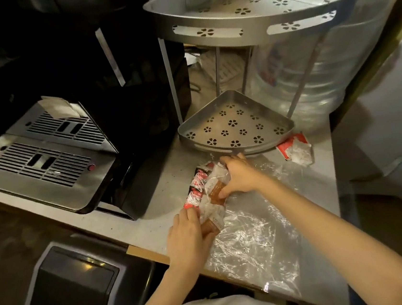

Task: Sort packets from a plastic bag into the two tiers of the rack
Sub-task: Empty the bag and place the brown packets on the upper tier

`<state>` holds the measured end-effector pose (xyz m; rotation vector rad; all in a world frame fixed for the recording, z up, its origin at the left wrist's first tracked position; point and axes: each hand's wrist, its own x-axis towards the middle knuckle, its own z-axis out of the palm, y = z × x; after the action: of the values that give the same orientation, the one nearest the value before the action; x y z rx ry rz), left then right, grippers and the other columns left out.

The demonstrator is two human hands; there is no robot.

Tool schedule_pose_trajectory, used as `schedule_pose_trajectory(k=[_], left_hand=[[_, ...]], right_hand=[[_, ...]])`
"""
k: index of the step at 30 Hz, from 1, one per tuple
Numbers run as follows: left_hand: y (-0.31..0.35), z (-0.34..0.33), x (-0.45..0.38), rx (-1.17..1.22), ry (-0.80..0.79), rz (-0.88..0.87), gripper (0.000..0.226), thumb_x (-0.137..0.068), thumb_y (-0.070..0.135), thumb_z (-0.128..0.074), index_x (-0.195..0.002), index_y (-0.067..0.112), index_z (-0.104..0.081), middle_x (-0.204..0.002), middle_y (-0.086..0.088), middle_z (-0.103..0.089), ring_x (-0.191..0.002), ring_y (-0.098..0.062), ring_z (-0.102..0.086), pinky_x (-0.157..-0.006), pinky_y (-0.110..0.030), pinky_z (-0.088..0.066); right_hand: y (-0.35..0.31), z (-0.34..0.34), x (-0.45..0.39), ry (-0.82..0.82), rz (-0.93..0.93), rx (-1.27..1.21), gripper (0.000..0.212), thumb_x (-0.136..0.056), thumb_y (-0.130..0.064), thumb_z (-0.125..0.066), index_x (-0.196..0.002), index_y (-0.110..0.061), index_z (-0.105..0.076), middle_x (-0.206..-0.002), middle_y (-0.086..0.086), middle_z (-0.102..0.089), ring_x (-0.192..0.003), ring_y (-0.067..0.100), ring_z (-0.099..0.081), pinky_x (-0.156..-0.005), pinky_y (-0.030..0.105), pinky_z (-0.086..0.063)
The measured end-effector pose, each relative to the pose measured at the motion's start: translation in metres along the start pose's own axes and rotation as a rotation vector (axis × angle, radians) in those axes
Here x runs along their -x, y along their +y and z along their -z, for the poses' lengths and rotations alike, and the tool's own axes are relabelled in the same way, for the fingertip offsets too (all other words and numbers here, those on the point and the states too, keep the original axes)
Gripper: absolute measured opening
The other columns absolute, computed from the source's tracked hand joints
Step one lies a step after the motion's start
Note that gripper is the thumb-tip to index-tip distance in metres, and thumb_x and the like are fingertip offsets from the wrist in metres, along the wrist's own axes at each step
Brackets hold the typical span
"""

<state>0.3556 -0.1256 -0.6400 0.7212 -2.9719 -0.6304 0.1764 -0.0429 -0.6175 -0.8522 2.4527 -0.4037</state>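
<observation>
Left hand gripping near end of packet bundle, right hand clasping far end, clear plastic bag beneath, two-tier rack behind, both tiers bare

A pale grey tabletop with a wooden front edge fills the middle of the dim, warmly lit room. A black coffee machine with a steel slotted drip tray stands on its left part. A large clear water jug stands at the back right. Below the tabletop's near edge sits a grey bin with a dark swing lid, on a dark floor.
</observation>
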Motion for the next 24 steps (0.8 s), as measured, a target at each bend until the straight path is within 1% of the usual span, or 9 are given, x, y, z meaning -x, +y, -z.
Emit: schedule_pose_trajectory(k=[4,8,11,13,15,17,20,22,24], left_hand=[[0.004,0.0,-0.001,0.024,-0.01,-0.065,0.037,-0.079,0.029,-0.063,-0.107,0.017,-0.042,-0.111,0.0,-0.052,-0.09,-0.017,-0.053,-0.069,-0.028,-0.047],[0.008,0.008,-0.005,0.064,-0.117,-0.105,0.035,-0.082,0.028,-0.061,-0.107,0.016,-0.039,-0.088,-0.001,-0.063,-0.077,-0.022,-0.061,-0.063,-0.033,-0.049],[0.008,0.024,-0.02,0.345,-0.321,-0.085,0.033,-0.076,0.014,-0.069,-0.095,0.019,-0.041,-0.072,0.003,-0.062,-0.063,-0.017,-0.062,-0.06,-0.035,-0.053],[0.007,0.038,-0.035,0.558,-0.5,-0.032,0.037,-0.073,0.004,-0.072,-0.095,0.017,-0.045,-0.08,-0.006,-0.068,-0.065,-0.02,-0.066,-0.061,-0.035,-0.057],[0.003,0.049,-0.053,0.689,-0.628,-0.006,0.042,-0.071,0.002,-0.073,-0.105,0.011,-0.049,-0.096,-0.013,-0.069,-0.08,-0.026,-0.069,-0.069,-0.035,-0.058],[-0.002,0.057,-0.074,0.757,-0.731,-0.037,0.046,-0.069,0.005,-0.075,-0.109,0.008,-0.051,-0.103,-0.016,-0.068,-0.085,-0.026,-0.068,-0.074,-0.033,-0.057],[-0.004,0.068,-0.105,0.819,-0.868,-0.061,0.066,-0.054,0.03,-0.086,-0.11,0.011,-0.057,-0.106,-0.015,-0.068,-0.088,-0.025,-0.067,-0.074,-0.03,-0.055],[-0.007,0.071,-0.123,0.901,-0.912,-0.029,0.076,-0.047,0.044,-0.086,-0.113,0.016,-0.06,-0.109,-0.009,-0.068,-0.094,-0.024,-0.066,-0.076,-0.029,-0.054],[-0.013,0.066,-0.136,1.124,-0.903,0.077,0.079,-0.049,0.05,-0.084,-0.116,0.015,-0.061,-0.116,-0.012,-0.064,-0.1,-0.026,-0.064,-0.079,-0.034,-0.055]], right_hand=[[0.006,0.006,0.007,0.02,-0.007,-0.036,0.074,-0.055,-0.042,-0.083,-0.115,-0.011,-0.052,-0.117,0.009,-0.053,-0.118,0.027,-0.036,-0.093,0.036,-0.037],[0.015,0.014,0.016,0.026,0.015,-0.112,0.07,-0.055,-0.037,-0.085,-0.111,-0.007,-0.057,-0.112,0.007,-0.057,-0.11,0.025,-0.047,-0.087,0.036,-0.043],[0.025,0.025,0.022,-0.032,-0.014,-0.214,0.069,-0.054,-0.034,-0.086,-0.111,-0.009,-0.057,-0.105,-0.002,-0.057,-0.098,0.019,-0.054,-0.079,0.03,-0.045],[0.033,0.035,0.027,-0.066,-0.065,-0.294,0.082,-0.05,-0.037,-0.086,-0.119,-0.007,-0.053,-0.115,-0.002,-0.058,-0.106,0.019,-0.055,-0.088,0.031,-0.045],[0.041,0.043,0.033,-0.069,-0.114,-0.376,0.082,-0.049,-0.04,-0.085,-0.118,-0.01,-0.053,-0.118,-0.002,-0.059,-0.11,0.022,-0.058,-0.095,0.038,-0.047],[0.047,0.049,0.04,-0.074,-0.156,-0.494,0.078,-0.048,-0.042,-0.084,-0.114,-0.011,-0.055,-0.115,0.001,-0.064,-0.101,0.024,-0.064,-0.093,0.041,-0.051],[0.052,0.052,0.045,-0.069,-0.219,-0.672,0.07,-0.044,-0.041,-0.086,-0.105,-0.016,-0.061,-0.106,0.005,-0.071,-0.099,0.026,-0.067,-0.091,0.044,-0.052],[0.055,0.053,0.05,-0.033,-0.271,-0.798,0.058,-0.053,-0.028,-0.086,-0.104,-0.016,-0.061,-0.105,0.005,-0.071,-0.099,0.023,-0.066,-0.096,0.044,-0.049],[0.059,0.053,0.055,0.035,-0.33,-0.965,0.05,-0.062,-0.015,-0.082,-0.106,-0.012,-0.058,-0.101,0.006,-0.07,-0.091,0.021,-0.065,-0.091,0.039,-0.049]])
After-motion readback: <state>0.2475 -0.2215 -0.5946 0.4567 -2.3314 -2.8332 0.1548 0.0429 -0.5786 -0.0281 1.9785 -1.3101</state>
